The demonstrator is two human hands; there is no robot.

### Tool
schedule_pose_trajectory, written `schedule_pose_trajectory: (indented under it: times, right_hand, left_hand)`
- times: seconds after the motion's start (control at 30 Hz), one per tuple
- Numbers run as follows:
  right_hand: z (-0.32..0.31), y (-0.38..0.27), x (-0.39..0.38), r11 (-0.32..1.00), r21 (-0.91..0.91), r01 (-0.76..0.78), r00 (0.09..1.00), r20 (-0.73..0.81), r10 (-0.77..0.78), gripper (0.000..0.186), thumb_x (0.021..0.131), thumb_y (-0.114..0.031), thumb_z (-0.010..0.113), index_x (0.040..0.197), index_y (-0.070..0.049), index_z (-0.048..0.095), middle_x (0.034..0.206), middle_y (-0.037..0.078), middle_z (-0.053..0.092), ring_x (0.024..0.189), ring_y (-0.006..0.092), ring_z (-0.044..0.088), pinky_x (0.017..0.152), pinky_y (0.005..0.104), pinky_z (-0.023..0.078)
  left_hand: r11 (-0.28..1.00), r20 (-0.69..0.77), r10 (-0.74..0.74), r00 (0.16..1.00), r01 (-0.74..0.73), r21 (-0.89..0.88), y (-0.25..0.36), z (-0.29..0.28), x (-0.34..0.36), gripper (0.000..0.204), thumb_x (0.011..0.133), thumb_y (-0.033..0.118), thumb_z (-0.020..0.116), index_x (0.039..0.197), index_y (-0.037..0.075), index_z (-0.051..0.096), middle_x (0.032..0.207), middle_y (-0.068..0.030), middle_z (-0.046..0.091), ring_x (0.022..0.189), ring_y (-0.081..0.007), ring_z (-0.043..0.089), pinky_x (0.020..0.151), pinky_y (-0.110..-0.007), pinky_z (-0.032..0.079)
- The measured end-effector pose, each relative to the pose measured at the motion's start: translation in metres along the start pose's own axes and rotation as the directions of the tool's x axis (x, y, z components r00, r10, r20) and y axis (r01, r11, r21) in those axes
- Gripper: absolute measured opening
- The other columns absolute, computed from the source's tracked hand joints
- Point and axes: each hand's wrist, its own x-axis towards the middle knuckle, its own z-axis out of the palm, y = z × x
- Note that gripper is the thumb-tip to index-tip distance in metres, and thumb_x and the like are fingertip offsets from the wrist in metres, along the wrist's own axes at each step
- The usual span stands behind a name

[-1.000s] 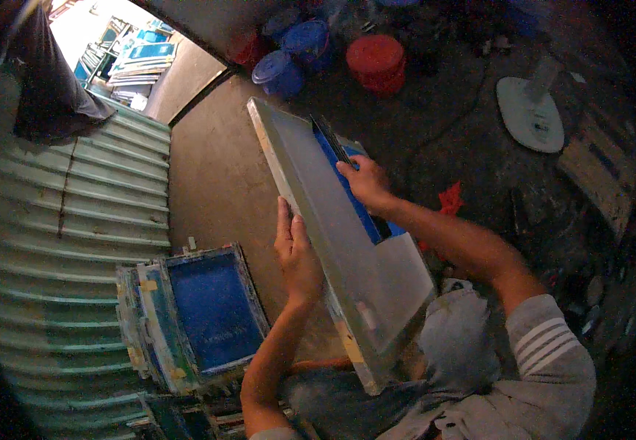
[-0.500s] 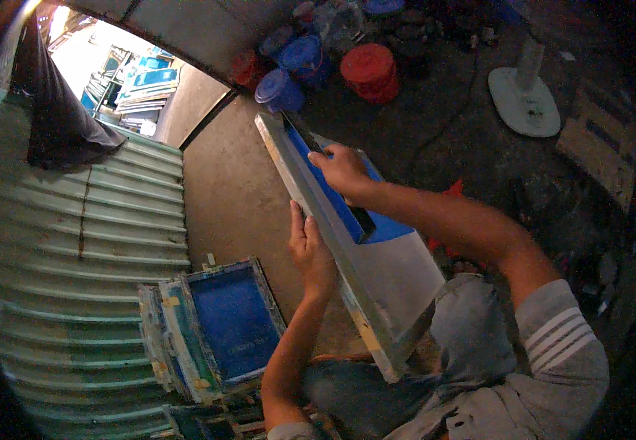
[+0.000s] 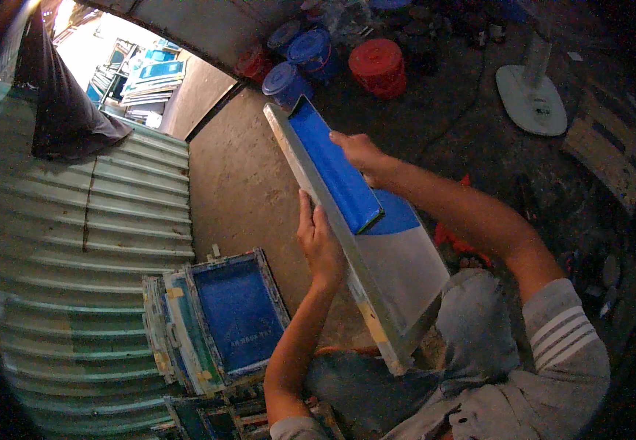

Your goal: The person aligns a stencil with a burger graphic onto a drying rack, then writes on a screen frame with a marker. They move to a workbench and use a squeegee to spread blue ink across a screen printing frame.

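The person's left hand (image 3: pixel 323 248) lies against the outer left side of the frame (image 3: pixel 365 295), with two fingers stretched along it; it is hard to tell if it is gripping. The right hand (image 3: pixel 362 156) is clamped on the far edge of the long tray (image 3: pixel 372 223), which lies over the upper part of the frame. The frame stands tilted in front of the person, its low end by the legs (image 3: pixel 479 315). It looks stiff but not too heavy, and its thin mesh (image 3: pixel 400 273) could probably tear if poked, so the hard sides are the best place to hold. The tray looks light and firm; wet blue stuff may make its rim slippery, so a grip at the middle of its long back should keep it level. The tray is blue inside, perhaps from paint, and a blue patch (image 3: pixel 398 214) covers the mesh just beside it. Past the frame's top end sit a red bucket (image 3: pixel 377 70) and a blue bucket (image 3: pixel 286 86). Both look lidded, so what is in them cannot be seen. Left of the frame leans a stack (image 3: pixel 205 323) of more frames.
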Motion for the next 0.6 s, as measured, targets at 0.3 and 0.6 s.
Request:
schedule_pose_trajectory:
  times: [0.3, 0.6]
  right_hand:
    - [-0.01, 0.001, 0.002, 0.992, -0.126, -0.006, 0.999, -0.053, -0.001, 0.051, 0.102, -0.043, 0.046, 0.124, 0.002, 0.059, 0.108, 0.016, 0.067, 0.093, 0.0236, 0.067, 0.083, 0.0465, 0.056]
    - [-0.068, -0.012, -0.055, 0.996, 0.019, -0.092, 0.975, -0.202, 0.094, 0.05, 0.1, -0.043, 0.051, 0.127, -0.003, 0.059, 0.108, 0.011, 0.068, 0.09, 0.0203, 0.067, 0.079, 0.0411, 0.057]
  left_hand:
    - [0.998, 0.025, -0.003, 1.0, 0.005, -0.069, -0.009, 0.002, 0.005, 0.056, 0.103, 0.027, 0.04, 0.148, -0.006, 0.032, 0.139, -0.0178, 0.051, 0.115, -0.0225, 0.055, 0.098, -0.032, 0.043]
    - [0.962, -0.021, -0.25, 0.968, 0.246, -0.114, -0.024, -0.022, 0.013, 0.045, 0.104, 0.039, 0.044, 0.111, -0.002, 0.063, 0.096, -0.0091, 0.066, 0.084, -0.0184, 0.06, 0.077, -0.033, 0.049]
